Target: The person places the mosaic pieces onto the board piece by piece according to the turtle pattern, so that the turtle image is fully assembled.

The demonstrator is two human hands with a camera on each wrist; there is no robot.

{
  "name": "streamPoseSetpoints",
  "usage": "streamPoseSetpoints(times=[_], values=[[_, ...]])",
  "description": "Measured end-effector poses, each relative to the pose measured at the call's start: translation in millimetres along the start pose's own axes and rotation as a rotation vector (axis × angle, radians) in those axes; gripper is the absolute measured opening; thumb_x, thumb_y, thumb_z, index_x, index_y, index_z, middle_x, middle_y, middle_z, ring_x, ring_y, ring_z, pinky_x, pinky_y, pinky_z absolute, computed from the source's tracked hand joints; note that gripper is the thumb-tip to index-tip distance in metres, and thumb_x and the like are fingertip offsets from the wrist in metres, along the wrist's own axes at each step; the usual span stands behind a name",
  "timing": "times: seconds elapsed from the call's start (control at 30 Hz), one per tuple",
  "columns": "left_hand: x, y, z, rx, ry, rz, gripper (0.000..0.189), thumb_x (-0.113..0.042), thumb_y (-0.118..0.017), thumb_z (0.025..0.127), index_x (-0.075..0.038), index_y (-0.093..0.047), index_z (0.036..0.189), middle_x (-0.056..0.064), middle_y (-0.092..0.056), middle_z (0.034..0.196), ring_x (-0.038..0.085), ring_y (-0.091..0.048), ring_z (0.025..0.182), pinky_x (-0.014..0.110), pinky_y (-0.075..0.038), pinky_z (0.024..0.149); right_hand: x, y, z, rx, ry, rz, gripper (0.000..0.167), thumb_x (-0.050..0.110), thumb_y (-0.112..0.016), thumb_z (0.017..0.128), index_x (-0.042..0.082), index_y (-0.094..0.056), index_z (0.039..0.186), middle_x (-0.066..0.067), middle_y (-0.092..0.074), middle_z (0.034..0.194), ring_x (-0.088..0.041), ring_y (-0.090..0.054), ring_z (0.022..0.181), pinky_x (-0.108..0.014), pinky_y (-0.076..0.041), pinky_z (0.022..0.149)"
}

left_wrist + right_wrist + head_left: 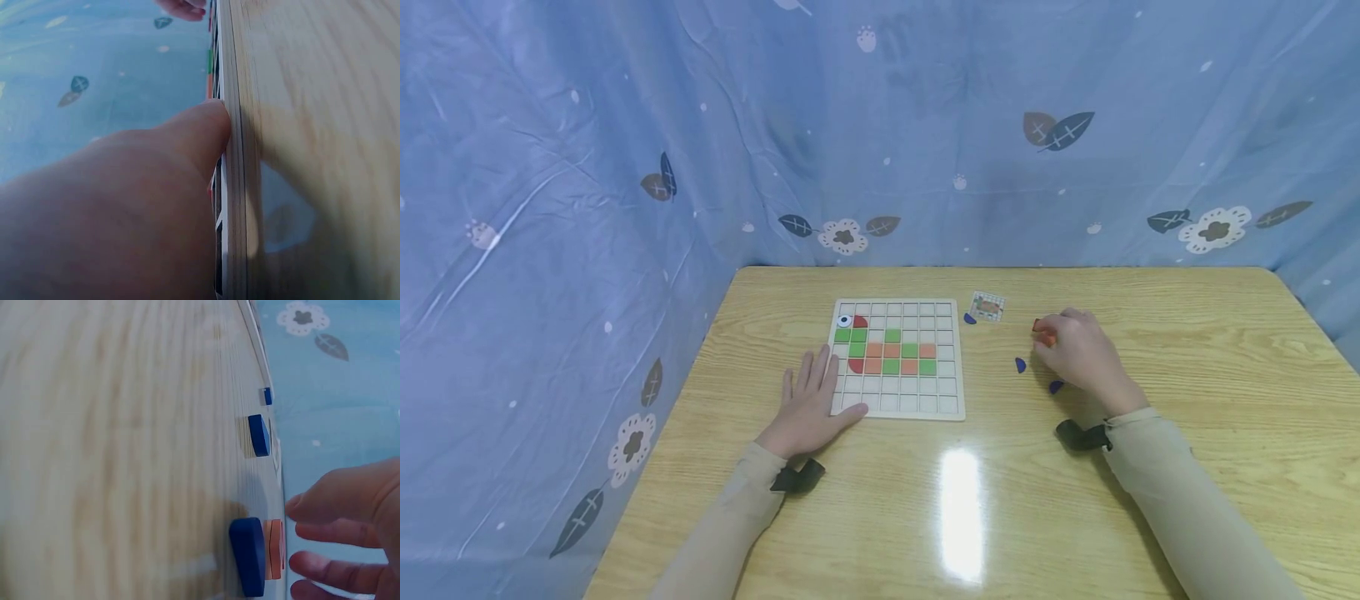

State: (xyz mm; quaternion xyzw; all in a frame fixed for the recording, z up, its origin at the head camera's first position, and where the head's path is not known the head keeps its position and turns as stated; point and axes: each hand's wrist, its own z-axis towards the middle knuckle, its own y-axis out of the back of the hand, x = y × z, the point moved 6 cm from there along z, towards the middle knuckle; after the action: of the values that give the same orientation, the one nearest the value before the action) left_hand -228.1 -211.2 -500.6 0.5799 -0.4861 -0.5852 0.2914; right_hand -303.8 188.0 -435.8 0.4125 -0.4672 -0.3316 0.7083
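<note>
My left hand lies with spread, straight fingers at the left edge of a white grid board. In the left wrist view its thumb rests on the board's rim. Green tiles, orange tiles, rounded red tiles and an eye tile sit in the board's squares. To the right, my right hand bends its fingers over a few orange pieces and a red piece. A gap shows between its thumb and fingers in the right wrist view; nothing is visibly pinched.
A small picture card lies right of the board, with a blue half-round piece beside it. Two more blue pieces lie near my right hand. Blue patterned cloth hangs behind the wooden table.
</note>
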Motion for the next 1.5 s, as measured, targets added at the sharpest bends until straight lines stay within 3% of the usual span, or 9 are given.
streamPoseSetpoints(times=[0.13, 0.3, 0.43, 0.8, 1.2, 1.5], values=[[-0.1, 0.2, -0.1, -0.005, -0.003, 0.001, 0.108, -0.078, -0.043, 0.096, -0.011, -0.001, 0.169, 0.006, 0.013, 0.176, 0.034, 0.016, 0.161, 0.066, 0.010, 0.125, -5, -3, -1.5, 0.037, -0.035, -0.001, 0.008, 0.008, -0.067, 0.090, 0.002, -0.071, 0.094, -0.014, -0.061, 0.087, -0.031, -0.052, 0.081, -0.037, -0.041, 0.063], [-0.2, 0.7, -0.1, -0.014, -0.007, 0.000, 0.108, -0.077, -0.045, 0.096, -0.010, -0.003, 0.169, 0.008, 0.011, 0.176, 0.036, 0.014, 0.162, 0.067, 0.009, 0.124, -7, -7, -1.0, 0.097, -0.055, 0.012, 0.011, 0.009, -0.067, 0.093, 0.002, -0.070, 0.100, -0.017, -0.059, 0.093, -0.030, -0.050, 0.080, -0.038, -0.041, 0.063], [0.9, -0.1, 0.6, -0.011, -0.006, 0.010, 0.108, -0.079, -0.043, 0.096, -0.011, -0.002, 0.169, 0.006, 0.013, 0.176, 0.034, 0.016, 0.162, 0.066, 0.009, 0.125, -6, -8, 0.6, 0.101, -0.034, 0.028, 0.016, 0.006, -0.065, 0.093, 0.000, -0.073, 0.107, -0.015, -0.061, 0.092, -0.028, -0.051, 0.081, -0.037, -0.041, 0.065], [1.1, -1.0, 1.2, -0.006, -0.005, 0.006, 0.107, -0.079, -0.043, 0.096, -0.011, -0.002, 0.169, 0.005, 0.013, 0.176, 0.033, 0.017, 0.162, 0.066, 0.009, 0.125, -2, -12, 1.9, 0.158, -0.015, 0.050, 0.018, 0.001, -0.066, 0.092, 0.000, -0.075, 0.108, -0.015, -0.064, 0.095, -0.026, -0.055, 0.083, -0.038, -0.045, 0.070], [0.9, -0.4, 0.7, -0.007, -0.001, 0.001, 0.106, -0.078, -0.043, 0.097, -0.011, -0.003, 0.169, 0.005, 0.013, 0.176, 0.033, 0.017, 0.162, 0.066, 0.010, 0.125, -2, -13, 2.6, 0.153, 0.019, 0.064, 0.014, 0.002, -0.070, 0.089, 0.002, -0.076, 0.101, -0.010, -0.061, 0.087, -0.023, -0.049, 0.080, -0.035, -0.040, 0.067], [-1.4, 1.5, -0.6, -0.024, -0.015, -0.008, 0.107, -0.076, -0.046, 0.096, -0.008, -0.006, 0.168, 0.010, 0.008, 0.177, 0.038, 0.013, 0.162, 0.068, 0.010, 0.124, 8, -12, 4.1, 0.122, 0.067, 0.143, 0.012, 0.003, -0.070, 0.089, 0.004, -0.074, 0.100, -0.010, -0.061, 0.094, -0.022, -0.053, 0.083, -0.036, -0.046, 0.073]])
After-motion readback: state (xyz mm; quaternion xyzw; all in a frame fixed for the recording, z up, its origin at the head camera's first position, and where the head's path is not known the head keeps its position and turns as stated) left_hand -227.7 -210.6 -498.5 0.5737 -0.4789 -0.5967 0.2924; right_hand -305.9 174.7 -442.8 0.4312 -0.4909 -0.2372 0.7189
